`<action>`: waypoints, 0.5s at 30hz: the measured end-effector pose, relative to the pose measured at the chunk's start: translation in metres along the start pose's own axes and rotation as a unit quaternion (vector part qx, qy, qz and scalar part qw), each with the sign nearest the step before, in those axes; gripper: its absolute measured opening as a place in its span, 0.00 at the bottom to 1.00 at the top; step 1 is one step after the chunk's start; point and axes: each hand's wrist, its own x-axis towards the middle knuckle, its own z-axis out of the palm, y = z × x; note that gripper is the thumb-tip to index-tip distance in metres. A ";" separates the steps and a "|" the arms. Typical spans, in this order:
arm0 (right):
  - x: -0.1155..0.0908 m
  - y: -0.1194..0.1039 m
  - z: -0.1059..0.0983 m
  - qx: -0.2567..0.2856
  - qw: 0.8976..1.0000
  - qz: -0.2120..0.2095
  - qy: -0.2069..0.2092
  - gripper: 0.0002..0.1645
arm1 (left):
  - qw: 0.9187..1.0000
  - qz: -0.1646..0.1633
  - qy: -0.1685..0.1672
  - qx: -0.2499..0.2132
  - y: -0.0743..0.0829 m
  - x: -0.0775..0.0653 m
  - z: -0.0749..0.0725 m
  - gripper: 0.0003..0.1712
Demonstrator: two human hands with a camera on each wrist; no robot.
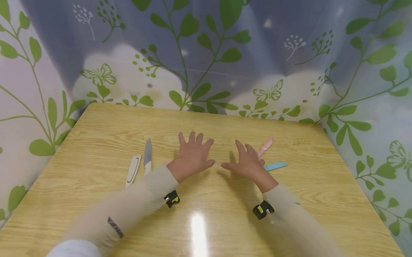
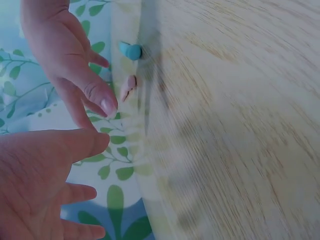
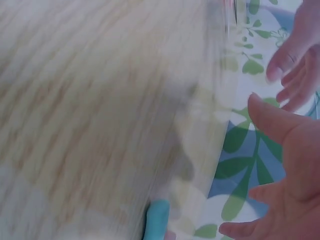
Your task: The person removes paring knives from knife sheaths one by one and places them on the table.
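Note:
My left hand [image 1: 192, 156] hovers over the table with its fingers spread, holding nothing. To its right, my right hand [image 1: 247, 165] is also spread and bare, a small gap between the two thumbs. A slim blue handle-like piece [image 1: 277, 166] lies beside the right hand, partly covered by it. Just beyond that hand is a slim pink piece [image 1: 265, 147], also partly covered. Left of the left hand lies a knife [image 1: 147, 152] with a grey blade and pale handle, the sleeve hiding its lower end. Next to it sits a white sheath-like cover [image 1: 133, 169].
The wooden table [image 1: 222, 229] runs back to a leaf-patterned curtain [image 1: 208, 67], which also rises along both sides. A bit of something pink [image 1: 166, 163] shows by the left wrist, mostly hidden. Small black cameras [image 1: 172, 198] are strapped to both wrists.

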 end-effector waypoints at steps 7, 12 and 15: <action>-0.003 0.015 -0.012 -0.008 1.000 0.005 0.000 0.63 | 1.000 0.009 -0.001 -0.004 0.009 0.003 -0.002 0.41; -0.004 0.026 -0.017 -0.008 1.000 0.005 -0.007 0.64 | 1.000 0.017 0.014 -0.015 0.018 0.008 0.000 0.41; -0.005 0.034 -0.022 -0.007 1.000 0.004 -0.009 0.64 | 1.000 0.023 0.018 -0.012 0.026 0.012 0.000 0.40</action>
